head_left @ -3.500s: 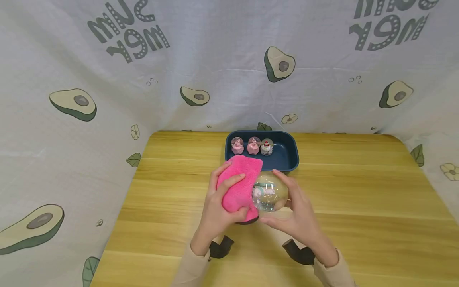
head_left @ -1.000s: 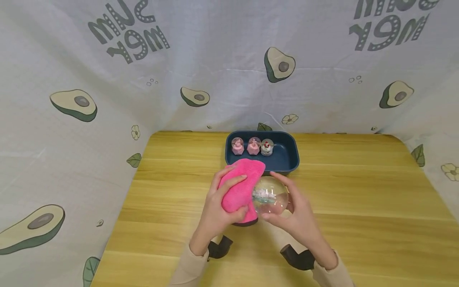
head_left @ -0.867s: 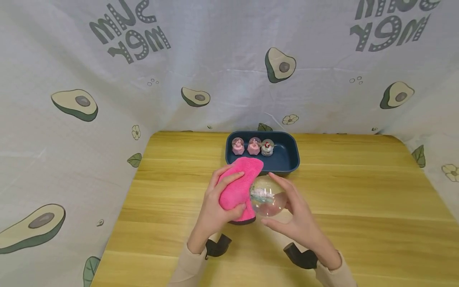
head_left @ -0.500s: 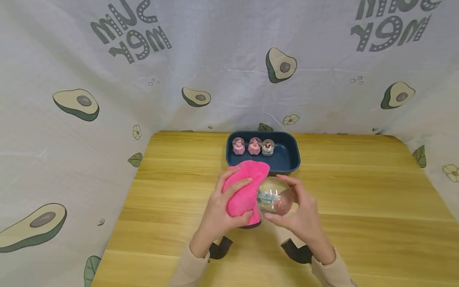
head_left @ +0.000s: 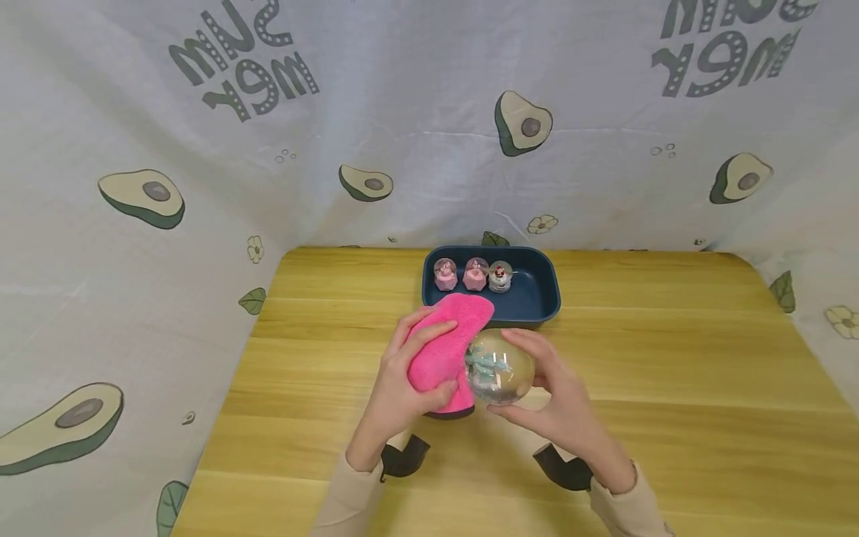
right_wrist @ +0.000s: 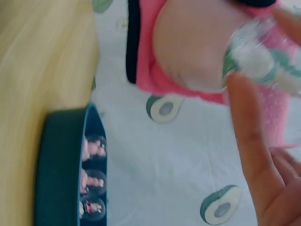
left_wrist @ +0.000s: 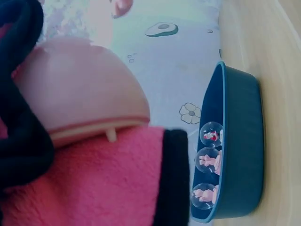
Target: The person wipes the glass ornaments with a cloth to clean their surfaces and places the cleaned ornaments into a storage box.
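A large clear snow globe [head_left: 503, 373] is held sideways above the table, with a teal shape and glitter inside its glass. My left hand [head_left: 397, 384] grips a pink plush cloth [head_left: 443, 358] with a dark edge, wrapped about the globe's left end. The globe's smooth pale-pink base [left_wrist: 89, 89] shows bare in the left wrist view, framed by the cloth. On the other side, my right hand [head_left: 564, 403] holds the glass between thumb and fingers. One right finger [right_wrist: 247, 108] touches the glass in the right wrist view. The cloth hides the base in the head view.
Just beyond my hands stands a dark blue tray [head_left: 540, 294]. Along its left part sit two small pink snow globes [head_left: 446, 274] and a white one [head_left: 499, 277] with a red detail. An avocado-print sheet [head_left: 429, 112] hangs behind the wooden table [head_left: 671, 358].
The globe has turned in my hands, so the figure inside shows differently, from whitish to teal. Both hands have shifted slightly left in the last half second, still holding cloth and globe.
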The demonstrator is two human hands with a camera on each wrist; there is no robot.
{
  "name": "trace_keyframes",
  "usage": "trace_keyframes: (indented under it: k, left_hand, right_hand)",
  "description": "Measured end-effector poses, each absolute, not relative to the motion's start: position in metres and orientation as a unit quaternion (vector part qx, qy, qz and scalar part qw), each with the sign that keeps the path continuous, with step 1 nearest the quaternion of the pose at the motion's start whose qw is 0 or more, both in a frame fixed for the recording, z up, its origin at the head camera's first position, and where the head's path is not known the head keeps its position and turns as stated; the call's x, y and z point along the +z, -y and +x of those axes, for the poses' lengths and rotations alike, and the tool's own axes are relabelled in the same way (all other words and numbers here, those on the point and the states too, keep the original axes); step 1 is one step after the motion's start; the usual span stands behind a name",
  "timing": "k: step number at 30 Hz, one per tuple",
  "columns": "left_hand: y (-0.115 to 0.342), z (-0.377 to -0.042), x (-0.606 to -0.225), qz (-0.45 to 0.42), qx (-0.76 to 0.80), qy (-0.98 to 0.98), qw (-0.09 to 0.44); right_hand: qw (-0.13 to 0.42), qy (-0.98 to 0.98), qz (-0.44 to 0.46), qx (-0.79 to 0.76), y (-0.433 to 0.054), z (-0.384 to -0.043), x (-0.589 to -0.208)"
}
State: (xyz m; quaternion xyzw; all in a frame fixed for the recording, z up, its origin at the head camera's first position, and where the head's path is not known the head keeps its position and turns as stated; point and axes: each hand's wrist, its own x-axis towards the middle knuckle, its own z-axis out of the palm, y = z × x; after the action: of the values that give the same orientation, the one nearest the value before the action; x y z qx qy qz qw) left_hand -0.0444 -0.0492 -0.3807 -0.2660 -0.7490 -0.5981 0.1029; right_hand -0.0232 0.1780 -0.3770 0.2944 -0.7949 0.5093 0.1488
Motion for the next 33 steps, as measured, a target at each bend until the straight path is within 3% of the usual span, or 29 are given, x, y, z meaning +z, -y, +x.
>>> trace_keyframes:
  k: [7,14,17,22,25,29,33]
  left_hand:
    - [0.044,-0.038,-0.378,-0.280,-0.562,0.770,0.113]
    - [0.034,-0.033,-0.381,-0.279,-0.493,0.801,0.191]
    - [0.033,-0.034,-0.382,-0.260,-0.525,0.792,0.173]
    - [0.040,-0.040,-0.381,-0.231,-0.604,0.752,0.124]
    - [0.042,-0.041,-0.380,-0.234,-0.624,0.739,0.104]
    - [0.038,-0.039,-0.380,-0.269,-0.587,0.753,0.125]
    - [0.033,-0.036,-0.383,-0.294,-0.529,0.776,0.176]
  right_hand:
    - [0.215,0.775,0.306,0.510,-0.180,-0.029,-0.378]
    - [0.210,0.786,0.173,0.554,-0.168,-0.019,-0.379]
    - [0.195,0.794,0.165,0.552,-0.166,-0.017,-0.376]
    - [0.159,0.794,0.281,0.515,-0.172,-0.019,-0.370]
    - [0.166,0.794,0.305,0.499,-0.176,-0.020,-0.370]
    - [0.194,0.797,0.238,0.519,-0.174,-0.019,-0.373]
    - [0.150,0.780,0.128,0.594,-0.167,-0.015,-0.375]
